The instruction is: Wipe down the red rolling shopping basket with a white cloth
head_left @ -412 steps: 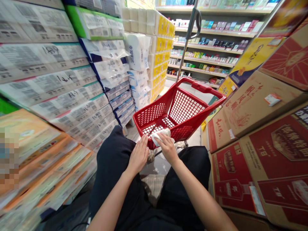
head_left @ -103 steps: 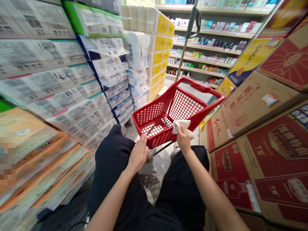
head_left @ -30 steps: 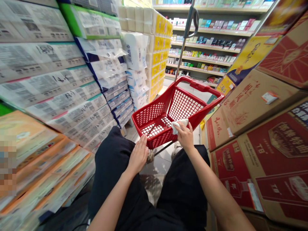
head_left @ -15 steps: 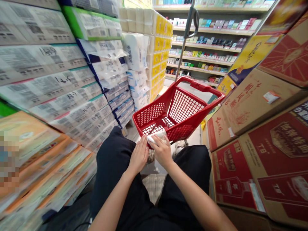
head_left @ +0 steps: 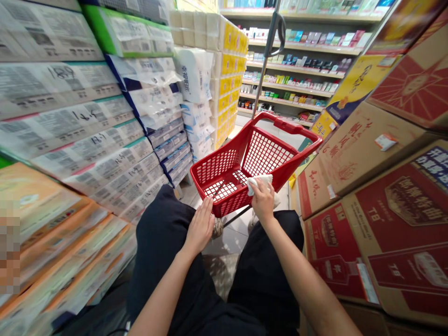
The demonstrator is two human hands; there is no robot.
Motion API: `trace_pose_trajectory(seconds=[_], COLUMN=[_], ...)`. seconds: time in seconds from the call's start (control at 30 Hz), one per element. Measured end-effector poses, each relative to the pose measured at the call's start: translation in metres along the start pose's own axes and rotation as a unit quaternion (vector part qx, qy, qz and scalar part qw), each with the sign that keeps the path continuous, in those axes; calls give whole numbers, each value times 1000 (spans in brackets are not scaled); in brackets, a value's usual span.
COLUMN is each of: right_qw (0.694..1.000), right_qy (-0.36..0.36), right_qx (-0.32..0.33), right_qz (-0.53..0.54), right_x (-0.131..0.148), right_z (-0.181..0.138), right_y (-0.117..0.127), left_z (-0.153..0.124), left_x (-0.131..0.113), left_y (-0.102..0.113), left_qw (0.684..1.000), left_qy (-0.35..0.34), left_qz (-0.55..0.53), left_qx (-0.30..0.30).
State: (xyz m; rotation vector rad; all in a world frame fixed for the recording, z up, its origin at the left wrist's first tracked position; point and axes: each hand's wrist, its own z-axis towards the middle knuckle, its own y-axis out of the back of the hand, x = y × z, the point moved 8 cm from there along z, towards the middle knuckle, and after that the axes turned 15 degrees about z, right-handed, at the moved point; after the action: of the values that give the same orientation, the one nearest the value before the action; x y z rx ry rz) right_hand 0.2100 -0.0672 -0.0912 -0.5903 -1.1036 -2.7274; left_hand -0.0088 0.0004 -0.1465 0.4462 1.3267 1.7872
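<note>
A red plastic shopping basket cart [head_left: 231, 204] with lattice sides stands tilted between my knees. My left hand [head_left: 201, 226] lies against its near left corner, fingers stretched out and close together, fingertips touching the rim. My right hand [head_left: 263, 201] presses a folded white cloth [head_left: 261, 180] onto the basket's near right side, fingers closed over it. Part of the cloth hangs below the hand on the right. The basket's floor shows through its holes, and nothing lies inside.
Stacked paper-wrapped packs [head_left: 94, 140] rise on the left, with orange packs [head_left: 45, 224] nearer me. Tissue bundles [head_left: 224, 79] stand behind. Cartons [head_left: 395, 196] wall the right side. A metal pole with a grey handle [head_left: 271, 35] rises behind the basket; stocked shelves [head_left: 297, 46] lie beyond.
My right hand has slid right along the basket's near side with the white cloth, away from my left hand. The left hand stays at the corner. The view has shifted slightly.
</note>
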Motion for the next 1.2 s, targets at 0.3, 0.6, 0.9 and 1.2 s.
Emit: trace_pose_trajectory(seconds=[0.3, 0.6, 0.9, 1.2], right_qw=[989, 995, 999, 999], right_qy=[89, 85, 28, 24], right_qx=[86, 45, -6, 24], right_qz=[81, 10, 15, 37], right_x=[114, 7, -20, -1], right_z=[-49, -11, 4, 15], right_y=[-62, -8, -2, -31], left_z=[0, 0, 6, 17], left_x=[1, 1, 8, 50], left_y=[1, 0, 4, 4], left_qw=[1000, 1000, 999, 997], left_qy=[2, -4, 7, 52], left_qz=[-1, 5, 33, 64], left_qx=[0, 8, 12, 9])
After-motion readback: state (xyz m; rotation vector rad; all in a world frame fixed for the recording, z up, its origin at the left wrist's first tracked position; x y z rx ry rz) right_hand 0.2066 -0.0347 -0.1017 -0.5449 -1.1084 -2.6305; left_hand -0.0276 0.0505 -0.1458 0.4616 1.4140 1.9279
